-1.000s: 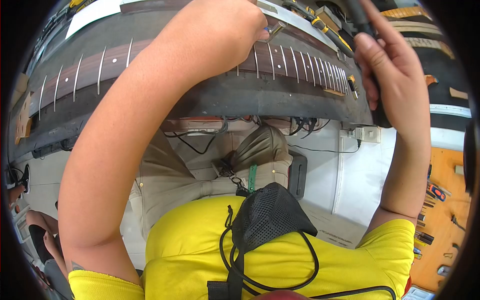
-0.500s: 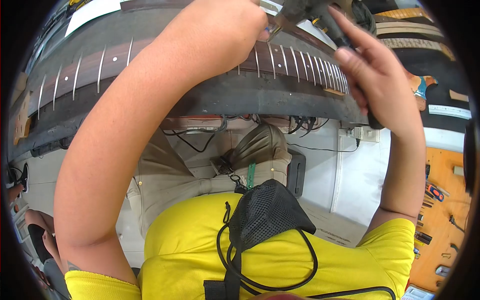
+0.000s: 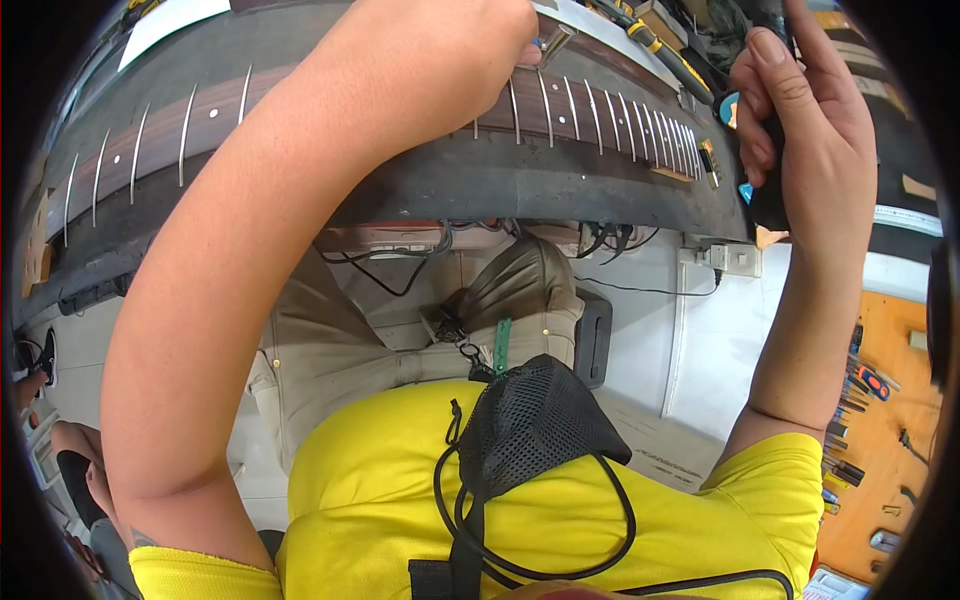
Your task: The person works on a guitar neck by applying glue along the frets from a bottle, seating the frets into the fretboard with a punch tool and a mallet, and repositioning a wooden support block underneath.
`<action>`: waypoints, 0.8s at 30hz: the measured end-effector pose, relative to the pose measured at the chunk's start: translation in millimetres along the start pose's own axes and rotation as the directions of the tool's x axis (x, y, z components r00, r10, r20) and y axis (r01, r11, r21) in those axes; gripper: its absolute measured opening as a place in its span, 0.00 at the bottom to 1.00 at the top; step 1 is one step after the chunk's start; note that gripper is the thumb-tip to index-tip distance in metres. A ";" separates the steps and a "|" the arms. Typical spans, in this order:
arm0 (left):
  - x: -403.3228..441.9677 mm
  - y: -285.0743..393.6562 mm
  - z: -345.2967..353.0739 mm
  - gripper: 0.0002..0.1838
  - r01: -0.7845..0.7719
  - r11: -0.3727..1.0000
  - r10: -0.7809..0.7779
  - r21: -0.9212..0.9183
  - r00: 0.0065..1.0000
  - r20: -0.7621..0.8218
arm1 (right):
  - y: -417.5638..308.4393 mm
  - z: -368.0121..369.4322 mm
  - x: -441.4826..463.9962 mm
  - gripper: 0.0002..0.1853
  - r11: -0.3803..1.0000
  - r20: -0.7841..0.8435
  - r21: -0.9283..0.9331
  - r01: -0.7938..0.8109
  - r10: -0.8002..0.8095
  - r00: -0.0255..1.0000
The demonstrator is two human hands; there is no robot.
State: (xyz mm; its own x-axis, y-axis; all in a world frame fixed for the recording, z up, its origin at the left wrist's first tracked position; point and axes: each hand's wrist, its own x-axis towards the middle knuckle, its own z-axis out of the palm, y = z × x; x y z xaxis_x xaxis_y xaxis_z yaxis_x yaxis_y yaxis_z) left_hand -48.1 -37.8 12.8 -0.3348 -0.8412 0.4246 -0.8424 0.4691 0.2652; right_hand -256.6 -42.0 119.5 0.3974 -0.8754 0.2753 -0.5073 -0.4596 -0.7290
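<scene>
A guitar neck's dark fretboard point(image 3: 590, 118) lies across the bench, with metal frets standing along it and white dot inlays. My left hand point(image 3: 480, 50) is closed over the fretboard's far side. A short shiny metal piece point(image 3: 558, 42) with something blue beside it shows at its fingertips; its kind is not clear. My right hand point(image 3: 815, 125) is raised to the right of the neck. Its fingers wrap round the black handle point(image 3: 769, 190) of what looks like a hammer, whose head is out of view at the top.
A yellow-and-black handled tool point(image 3: 672, 58) lies behind the fretboard. The dark bench edge point(image 3: 480, 195) runs before my body. Cables and a power socket point(image 3: 735, 259) are below it. Tools lie on an orange board point(image 3: 885, 400) at right. Another person's leg point(image 3: 78, 445) shows at lower left.
My right hand has moved right, carrying the hammer away from my left hand and uncovering the yellow-and-black tool. My left hand stays nearly in place.
</scene>
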 end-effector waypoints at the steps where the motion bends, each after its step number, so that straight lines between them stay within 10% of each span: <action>1: -1.8 2.1 -3.0 0.13 0.001 1.000 -0.001 0.001 1.000 0.000 | 1.6 -4.2 6.1 0.33 0.997 0.064 0.055 -0.061 0.057 0.996; 3: -6.2 8.2 -13.5 0.13 0.053 0.997 -0.053 -0.054 0.998 0.018 | -7.8 8.5 -9.9 0.32 0.907 0.241 -0.420 0.043 0.066 0.968; 4: -6.0 8.7 -14.4 0.13 0.050 0.997 -0.049 -0.050 0.999 0.017 | 2.8 -1.1 -0.5 0.32 0.942 0.307 -0.292 -0.167 0.258 0.916; 9: -2.5 -0.7 4.5 0.13 0.030 1.000 -0.029 0.009 1.000 -0.006 | -1.6 2.2 -15.6 0.32 0.994 -0.006 -0.077 0.077 -0.077 0.997; 11: -5.2 -3.2 5.2 0.12 -0.018 1.000 0.017 -0.011 0.998 -0.068 | -21.4 1.5 -25.5 0.35 0.990 -0.033 0.088 -0.110 0.113 0.993; 15: -10.6 -3.8 -5.7 0.09 -0.270 0.919 0.259 -0.288 0.963 -0.077 | 17.4 -13.6 -49.6 0.33 0.997 0.010 -0.079 0.009 -0.008 1.000; 24: -11.4 -6.2 -9.6 0.06 -0.314 0.882 0.333 -0.352 0.943 -0.005 | 41.3 -12.7 -110.0 0.34 0.986 -0.027 -0.165 -0.014 0.009 1.000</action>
State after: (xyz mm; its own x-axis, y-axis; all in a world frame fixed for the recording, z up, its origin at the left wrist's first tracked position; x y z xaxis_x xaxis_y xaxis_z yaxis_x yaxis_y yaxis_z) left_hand -35.1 -28.5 14.7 -0.5940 -0.6353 0.4934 -0.4895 0.7722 0.4050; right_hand -330.9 33.5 67.1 0.3718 -0.8833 0.2855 -0.6321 -0.4662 -0.6189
